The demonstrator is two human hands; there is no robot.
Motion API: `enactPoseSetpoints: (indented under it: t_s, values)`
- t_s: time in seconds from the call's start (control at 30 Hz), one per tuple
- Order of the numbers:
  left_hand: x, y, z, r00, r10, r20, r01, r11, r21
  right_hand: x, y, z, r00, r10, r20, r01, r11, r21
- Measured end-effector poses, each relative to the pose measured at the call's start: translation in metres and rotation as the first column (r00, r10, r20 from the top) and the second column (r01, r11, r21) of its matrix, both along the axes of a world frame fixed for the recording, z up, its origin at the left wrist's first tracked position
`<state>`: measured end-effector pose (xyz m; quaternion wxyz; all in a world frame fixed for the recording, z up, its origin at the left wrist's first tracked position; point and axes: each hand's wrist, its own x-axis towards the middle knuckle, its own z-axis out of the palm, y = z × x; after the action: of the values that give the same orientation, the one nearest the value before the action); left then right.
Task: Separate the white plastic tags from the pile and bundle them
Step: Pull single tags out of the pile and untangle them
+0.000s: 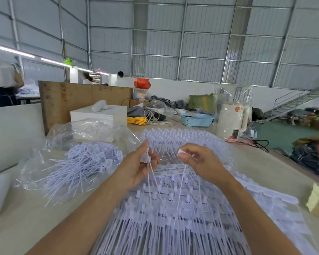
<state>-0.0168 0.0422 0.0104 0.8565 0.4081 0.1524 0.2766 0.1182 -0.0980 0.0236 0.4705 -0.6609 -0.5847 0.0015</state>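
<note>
A big pile of white plastic tags (182,203) in joined rows covers the table in front of me. My left hand (140,164) pinches a few loose tags by their heads, and their thin tails hang down over the pile. My right hand (197,159) pinches the flat head of one white tag, with its tail trailing down. A heap of separated tags (87,162) lies on a clear plastic bag (77,131) to the left.
A white box (99,115), yellow cord (136,120), a blue basket (197,119) and a white kettle in plastic (232,120) stand at the back of the table (26,223). A tan block (318,201) sits at the right edge. People work far left.
</note>
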Motion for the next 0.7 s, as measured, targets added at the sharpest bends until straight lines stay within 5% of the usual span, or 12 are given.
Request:
enactPoseSetpoints:
  t_s: [0.23,0.37,0.53,0.7]
  values:
    - [0.005,-0.018,-0.005,0.977,-0.188,-0.102,0.204,0.961,0.187,-0.018,0.002,0.002,0.967,0.217,-0.132,-0.217,0.976,0.021]
    - [0.006,-0.024,-0.005,0.958,-0.242,-0.154,0.279,0.911,0.304,-0.019,0.002,0.001,0.986,0.139,-0.095,-0.149,0.982,-0.115]
    - [0.009,-0.034,-0.014,0.977,-0.003,-0.212,0.129,0.804,0.581,-0.013,-0.003,0.0,0.971,0.201,-0.127,-0.222,0.959,-0.178]
    - [0.011,-0.036,-0.016,0.992,0.061,-0.113,0.013,0.826,0.563,0.002,-0.009,0.005,0.999,0.038,0.013,-0.032,0.949,-0.313]
